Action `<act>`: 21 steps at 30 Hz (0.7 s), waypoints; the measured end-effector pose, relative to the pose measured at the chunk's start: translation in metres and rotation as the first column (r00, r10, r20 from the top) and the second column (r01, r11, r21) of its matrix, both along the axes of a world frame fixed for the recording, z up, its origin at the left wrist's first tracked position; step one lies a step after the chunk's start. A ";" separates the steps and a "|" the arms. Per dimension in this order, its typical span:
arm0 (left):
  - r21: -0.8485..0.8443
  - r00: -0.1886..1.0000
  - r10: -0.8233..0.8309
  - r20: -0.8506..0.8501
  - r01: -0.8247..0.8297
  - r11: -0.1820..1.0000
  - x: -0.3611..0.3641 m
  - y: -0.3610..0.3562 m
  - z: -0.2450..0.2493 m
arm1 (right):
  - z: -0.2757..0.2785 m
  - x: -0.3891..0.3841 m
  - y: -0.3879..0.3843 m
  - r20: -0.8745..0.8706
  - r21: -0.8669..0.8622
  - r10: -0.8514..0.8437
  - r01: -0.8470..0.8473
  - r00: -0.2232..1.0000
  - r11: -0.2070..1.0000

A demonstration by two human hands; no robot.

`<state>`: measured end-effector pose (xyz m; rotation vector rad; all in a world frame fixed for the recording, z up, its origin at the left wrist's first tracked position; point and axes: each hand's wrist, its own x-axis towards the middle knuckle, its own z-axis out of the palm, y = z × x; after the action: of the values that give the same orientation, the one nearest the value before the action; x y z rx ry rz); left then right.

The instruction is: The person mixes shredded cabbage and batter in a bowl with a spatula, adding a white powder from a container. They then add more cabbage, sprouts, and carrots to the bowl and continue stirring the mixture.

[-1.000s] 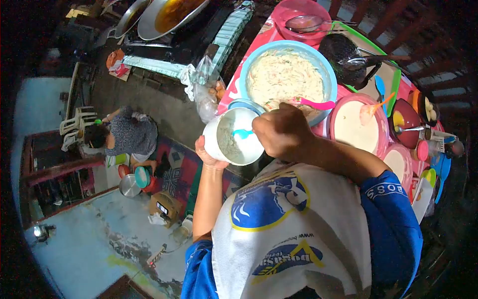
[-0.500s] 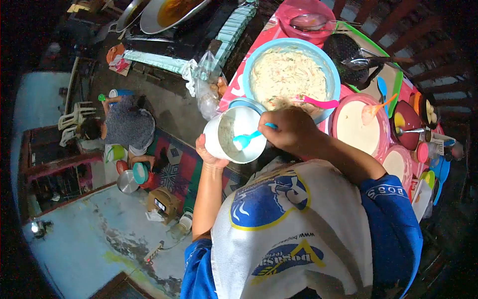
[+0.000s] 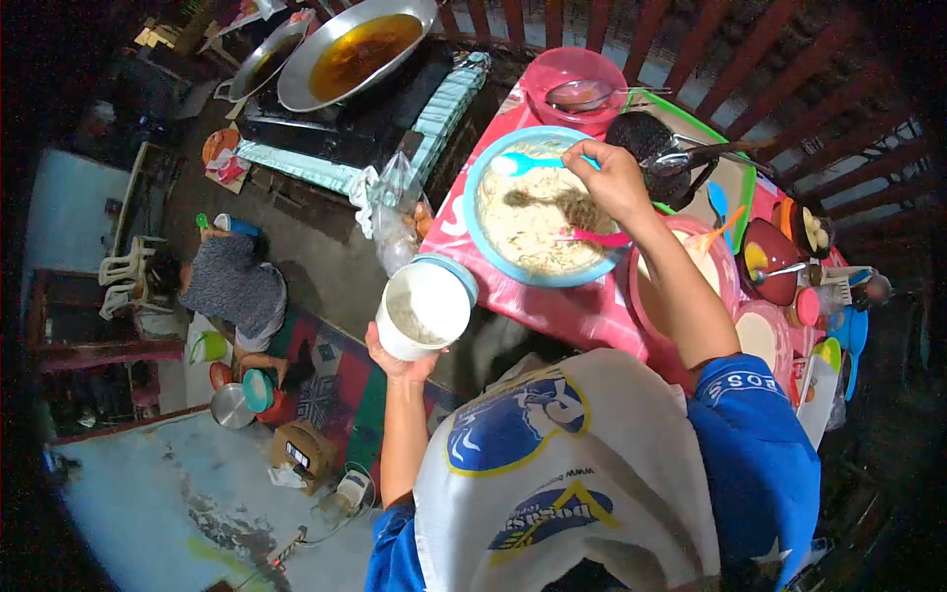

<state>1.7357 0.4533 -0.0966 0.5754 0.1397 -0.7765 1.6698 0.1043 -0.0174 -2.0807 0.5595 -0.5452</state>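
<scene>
My left hand (image 3: 399, 361) is closed around a white tub (image 3: 395, 331), tilted so that its mouth faces me; some pale powdery stuff lies inside. A light blue rim (image 3: 462, 274) shows behind the tub. Between the fingers of my right hand (image 3: 614, 183) is a light blue spoon (image 3: 543, 164) with white stuff in its bowl. The spoon is above a blue basin (image 3: 472, 219) of pale, shredded-looking mixture (image 3: 528, 232). A pink spoon (image 3: 600, 239) rests in that mixture, and my right hand casts a shadow over it.
A pink basin (image 3: 641, 296) of pale batter holds an orange ladle (image 3: 712, 235). Behind stand a pink bowl with a strainer (image 3: 580, 96) and a green-edged tray (image 3: 755, 192). A wok of oil (image 3: 360, 59) sits over the stove at left. Another person (image 3: 237, 281) is on the floor.
My right hand has moved the blue spoon out of the white tub, up and right over the blue basin. The tub has shifted slightly left and down. The camera view has also shifted.
</scene>
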 end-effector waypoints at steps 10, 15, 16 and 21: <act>-0.028 0.996 -0.073 0.050 0.074 0.997 -0.011 0.013 0.001 | -0.005 -0.014 -0.021 0.049 -0.047 -0.203 0.206 0.978 0.977; -0.015 0.993 -0.102 0.059 0.103 0.995 -0.014 0.012 -0.002 | -0.001 -0.041 -0.029 -0.052 -0.177 -0.305 0.292 0.951 0.940; -0.017 0.992 -0.116 0.054 0.117 0.993 -0.014 0.012 -0.002 | -0.007 -0.044 -0.032 -0.038 -0.165 -0.301 0.291 0.953 0.942; -0.017 0.988 -0.148 0.046 0.149 0.989 -0.014 0.003 -0.001 | 0.003 -0.056 -0.031 -0.095 -0.270 -0.408 0.371 0.908 0.888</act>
<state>1.7218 0.4567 -0.0972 0.5877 0.0481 -0.9081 1.6138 0.0733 -0.0145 -2.2662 1.0625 -0.7232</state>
